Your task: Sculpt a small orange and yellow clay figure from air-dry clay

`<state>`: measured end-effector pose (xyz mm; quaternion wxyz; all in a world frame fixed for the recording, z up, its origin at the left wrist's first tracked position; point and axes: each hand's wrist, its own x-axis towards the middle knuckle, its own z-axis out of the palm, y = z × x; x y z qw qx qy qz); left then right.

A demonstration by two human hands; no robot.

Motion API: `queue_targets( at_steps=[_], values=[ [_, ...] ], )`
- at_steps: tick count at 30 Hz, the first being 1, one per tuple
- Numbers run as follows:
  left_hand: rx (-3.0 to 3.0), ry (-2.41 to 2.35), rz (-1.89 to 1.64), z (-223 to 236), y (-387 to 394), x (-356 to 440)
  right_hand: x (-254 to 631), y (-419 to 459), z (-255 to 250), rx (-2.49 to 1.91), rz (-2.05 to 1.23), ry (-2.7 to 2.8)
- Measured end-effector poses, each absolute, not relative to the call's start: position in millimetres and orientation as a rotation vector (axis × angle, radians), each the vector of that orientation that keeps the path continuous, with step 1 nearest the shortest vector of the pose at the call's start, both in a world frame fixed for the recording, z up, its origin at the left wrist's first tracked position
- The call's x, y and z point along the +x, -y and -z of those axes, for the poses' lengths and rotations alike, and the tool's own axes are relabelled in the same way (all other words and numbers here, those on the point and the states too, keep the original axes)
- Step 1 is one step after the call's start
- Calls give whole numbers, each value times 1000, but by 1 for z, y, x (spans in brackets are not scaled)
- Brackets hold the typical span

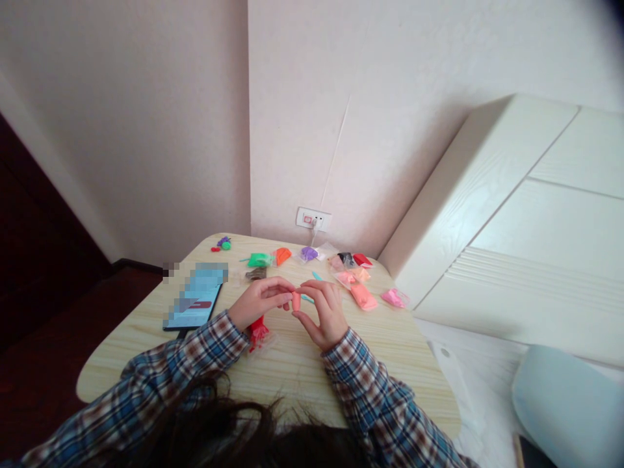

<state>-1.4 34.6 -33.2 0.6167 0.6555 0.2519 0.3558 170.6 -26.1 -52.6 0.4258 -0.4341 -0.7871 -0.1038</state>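
Pinched the pink clay [296, 303] upright between left fingers [277, 301] and right fingers [315, 294] (with a red bag [259, 333] nearer than the left).

Small coral-pink piece [296, 302], single matte colour; formed as short, stubby cylinder, smooth along visible side; stood roughly upright, lengthwise between right hand's [325, 313] index finger above and thumb below; touched near upper left side by fingertips of left hand [263, 300]; held over pale wood-grain tabletop [302, 364]; ends partly hidden by fingers, so their exact shape cannot be told.
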Motion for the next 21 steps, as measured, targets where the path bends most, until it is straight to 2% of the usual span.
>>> queue_targets(
  at_steps=[21],
  values=[
    [1474, -650, -827, 35, -36, -1, 171, 27, 53, -1094, 285, 1980]
  ],
)
